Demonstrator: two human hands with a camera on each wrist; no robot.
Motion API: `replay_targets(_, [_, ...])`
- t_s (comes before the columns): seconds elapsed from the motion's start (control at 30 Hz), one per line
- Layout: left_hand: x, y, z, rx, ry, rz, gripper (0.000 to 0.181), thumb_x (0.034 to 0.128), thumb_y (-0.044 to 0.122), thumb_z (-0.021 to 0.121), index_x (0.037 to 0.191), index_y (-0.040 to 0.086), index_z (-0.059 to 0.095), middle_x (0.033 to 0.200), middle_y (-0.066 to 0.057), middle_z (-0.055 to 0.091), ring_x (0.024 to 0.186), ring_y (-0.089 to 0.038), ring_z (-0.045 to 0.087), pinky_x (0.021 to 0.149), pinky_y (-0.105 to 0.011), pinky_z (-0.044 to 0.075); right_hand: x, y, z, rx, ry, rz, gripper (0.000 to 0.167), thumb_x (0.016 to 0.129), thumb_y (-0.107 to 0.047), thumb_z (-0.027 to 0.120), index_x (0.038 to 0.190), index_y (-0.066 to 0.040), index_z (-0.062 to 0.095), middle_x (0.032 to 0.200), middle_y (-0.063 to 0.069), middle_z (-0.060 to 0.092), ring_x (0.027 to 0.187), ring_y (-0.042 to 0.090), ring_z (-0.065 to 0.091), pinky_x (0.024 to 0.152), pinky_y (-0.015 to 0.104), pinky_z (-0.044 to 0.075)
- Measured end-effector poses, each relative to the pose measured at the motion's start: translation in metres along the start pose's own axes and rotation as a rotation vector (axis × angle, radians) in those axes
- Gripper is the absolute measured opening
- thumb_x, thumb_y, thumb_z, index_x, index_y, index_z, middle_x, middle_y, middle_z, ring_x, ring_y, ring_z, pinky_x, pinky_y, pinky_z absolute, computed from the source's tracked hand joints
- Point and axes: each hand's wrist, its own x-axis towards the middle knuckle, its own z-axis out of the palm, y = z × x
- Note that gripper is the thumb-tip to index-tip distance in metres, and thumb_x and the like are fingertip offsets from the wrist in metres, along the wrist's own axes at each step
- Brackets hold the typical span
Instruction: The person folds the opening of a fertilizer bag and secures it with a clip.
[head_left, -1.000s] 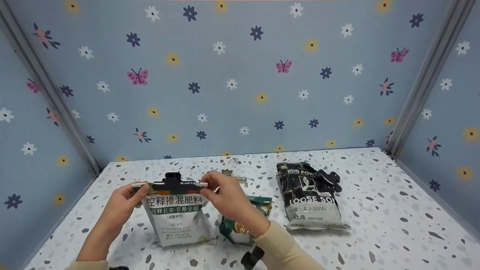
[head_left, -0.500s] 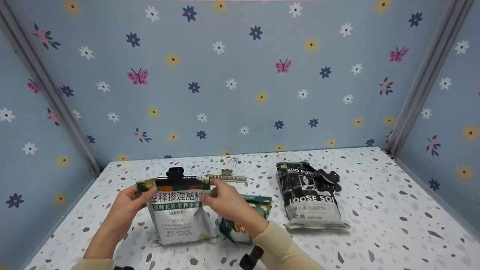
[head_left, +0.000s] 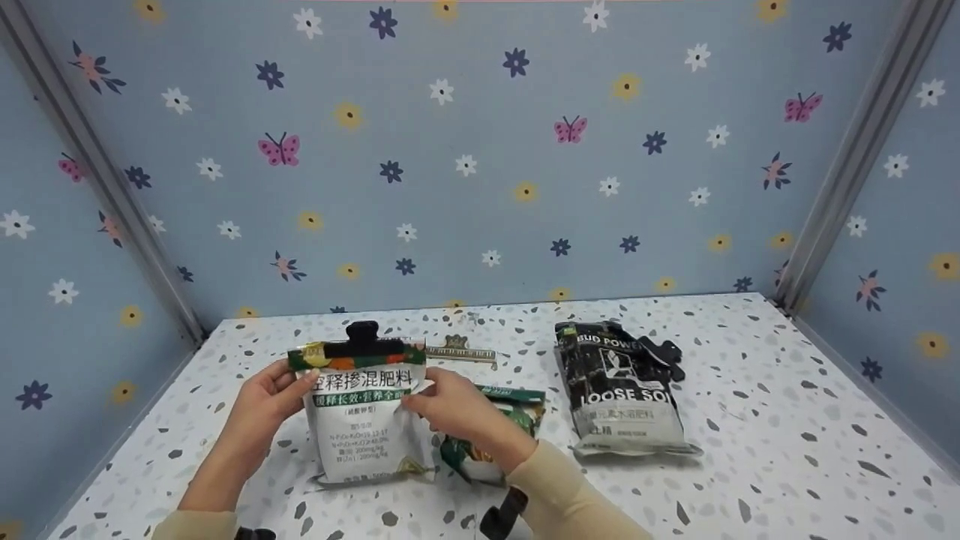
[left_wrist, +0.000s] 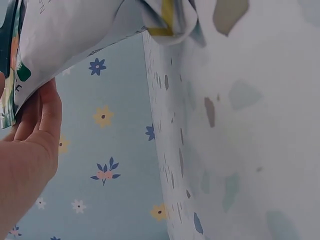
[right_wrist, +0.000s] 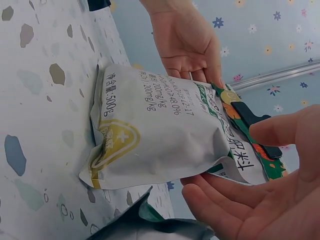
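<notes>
In the head view, the upper left edge of a white bag (head_left: 367, 439) was pinched by the left hand (head_left: 266, 397), left of the frame's centre. Its upper right edge was touched by the right hand (head_left: 457, 405); whether it was also gripped could not be told. The bag was seen upright at lower centre-left, its coloured top strip clamped by a black clip (head_left: 363, 341). A green bag (head_left: 459, 452) and a black bag (head_left: 619, 390) were laid to the right on a speckled white table (head_left: 780, 420), backed by a flowered blue wall (head_left: 450, 285).

In the left wrist view, the left hand's fingers were tucked behind the bag at upper left; the tabletop was blurred at right.

In the right wrist view, the right hand's thumb was spread from its fingers at lower right, and "500g" could be read on the bag.
</notes>
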Motion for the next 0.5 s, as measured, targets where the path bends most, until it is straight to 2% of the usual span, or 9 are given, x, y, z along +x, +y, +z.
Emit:
replay_targets(0.2, [0.001, 0.001, 0.0023, -0.021, -0.009, -0.06, 0.082, 0.1012, 0.037, 0.059, 0.157, -0.003, 0.015, 0.159, -0.023, 0.026, 0.142, -0.029, 0.035, 0.109, -0.039, 0.04, 0.0007, 0.002, 0.0014, 0.042, -0.004, 0.033, 0.076, 0.096, -0.032, 0.067, 0.156, -0.004, 0.029, 0.123, 0.009, 0.066, 0.096, 0.024, 0.067, 0.089, 0.044, 0.053])
replay_targets(0.37, [0.0009, -0.0013, 0.0027, -0.034, -0.012, -0.096, 0.082, 0.1034, 0.036, 0.055, 0.158, -0.001, 0.007, 0.162, -0.022, 0.017, 0.147, -0.031, 0.025, 0.113, -0.046, 0.033, 0.0018, 0.0055, 0.002, 0.074, -0.029, 0.031, 0.08, 0.095, -0.034, 0.068, 0.158, -0.008, 0.025, 0.123, 0.005, 0.066, 0.107, 0.025, 0.065, 0.097, 0.049, 0.048])
replay_targets(0.5, [0.0017, -0.0029, 0.0026, -0.045, -0.015, -0.129, 0.081, 0.1043, 0.036, 0.053, 0.158, -0.001, 0.005, 0.162, -0.023, 0.015, 0.148, -0.032, 0.022, 0.114, -0.047, 0.031, 0.0044, 0.01, 0.0033, 0.087, -0.063, 0.001, 0.078, 0.096, -0.033, 0.067, 0.159, -0.013, 0.024, 0.128, 0.006, 0.064, 0.117, 0.026, 0.061, 0.099, 0.05, 0.046])
